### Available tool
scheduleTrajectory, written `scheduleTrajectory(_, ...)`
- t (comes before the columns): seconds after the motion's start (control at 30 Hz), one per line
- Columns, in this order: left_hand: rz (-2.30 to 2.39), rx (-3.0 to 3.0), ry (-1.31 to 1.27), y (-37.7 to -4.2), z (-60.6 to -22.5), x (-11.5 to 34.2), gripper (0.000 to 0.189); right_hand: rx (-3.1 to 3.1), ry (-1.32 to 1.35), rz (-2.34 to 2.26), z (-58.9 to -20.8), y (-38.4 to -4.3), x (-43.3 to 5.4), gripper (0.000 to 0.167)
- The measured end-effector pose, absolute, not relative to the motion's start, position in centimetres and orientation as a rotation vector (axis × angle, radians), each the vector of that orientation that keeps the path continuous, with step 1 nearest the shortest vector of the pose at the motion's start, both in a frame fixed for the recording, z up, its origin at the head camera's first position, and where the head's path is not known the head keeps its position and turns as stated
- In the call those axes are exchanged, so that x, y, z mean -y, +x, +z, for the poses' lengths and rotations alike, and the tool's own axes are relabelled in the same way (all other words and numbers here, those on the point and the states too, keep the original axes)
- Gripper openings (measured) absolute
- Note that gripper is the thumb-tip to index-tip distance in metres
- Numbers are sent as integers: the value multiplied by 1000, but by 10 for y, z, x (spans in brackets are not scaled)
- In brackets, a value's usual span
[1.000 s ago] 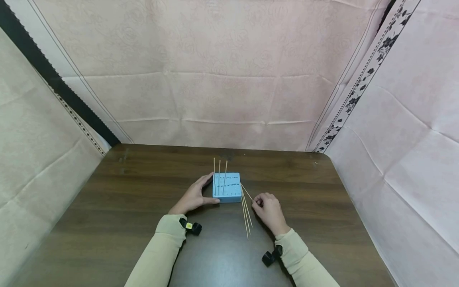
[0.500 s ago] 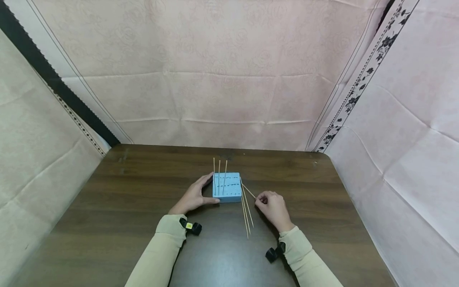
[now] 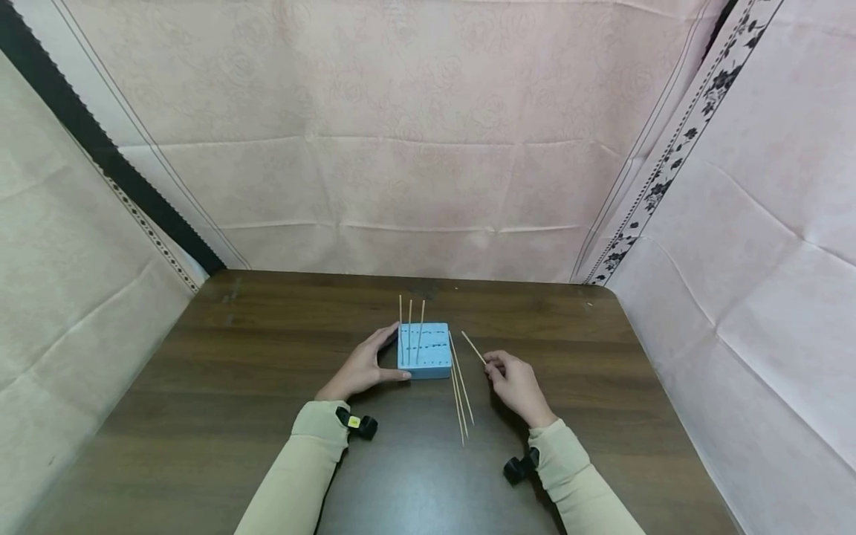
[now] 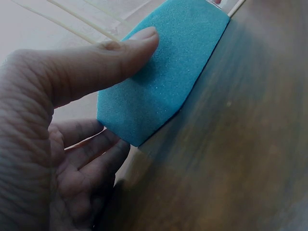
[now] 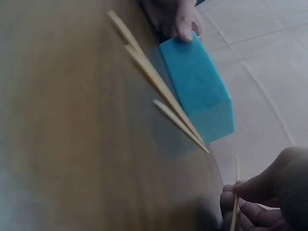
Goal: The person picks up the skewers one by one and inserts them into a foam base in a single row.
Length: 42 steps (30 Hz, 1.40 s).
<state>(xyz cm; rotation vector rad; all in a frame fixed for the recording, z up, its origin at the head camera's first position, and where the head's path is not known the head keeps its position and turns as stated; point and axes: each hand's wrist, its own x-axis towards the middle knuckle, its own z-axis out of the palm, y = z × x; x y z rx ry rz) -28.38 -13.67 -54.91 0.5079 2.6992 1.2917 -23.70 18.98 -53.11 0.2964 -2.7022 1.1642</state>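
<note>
A light blue foam block [image 3: 424, 351] with rows of small holes on top sits on the brown table. My left hand [image 3: 363, 365] holds it at its left end, thumb [image 4: 139, 48] on the near face and fingers behind. Three thin wooden sticks [image 3: 410, 316] stand upright in the block's left part. To its right, my right hand [image 3: 518, 386] pinches one wooden stick [image 3: 473, 347] between thumb and fingertips, its free end pointing up and left toward the block. Three loose sticks [image 5: 161, 86] lie along the block's right side, pointing toward the near edge.
The wooden table [image 3: 267, 416] extends around the block on all sides. Pale cloth curtains [image 3: 414, 186] hang behind it and at both sides. A black camera [image 3: 515, 469] is strapped to the right wrist, another camera [image 3: 364, 426] to the left.
My right hand has moved slightly right and drawn one stick away from the loose bunch; that stick is now apart from the others. The left hand and block have stayed in place.
</note>
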Motion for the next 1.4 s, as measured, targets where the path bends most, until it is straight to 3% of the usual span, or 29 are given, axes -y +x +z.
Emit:
scheduleTrajectory(0.4, 1297, -2695, 506, -283, -547, 137, 112, 2560, 259, 1539, -494, -242, -179, 12)
scheduleTrajectory(0.73, 1304, -2698, 509, -284, -548, 137, 113, 2183, 411, 1976, -459, -247, -145, 20)
scheduleTrajectory(1.4, 1310, -2701, 512, -285, -548, 136, 112, 2088, 466, 1958, -468, -265, -118, 17)
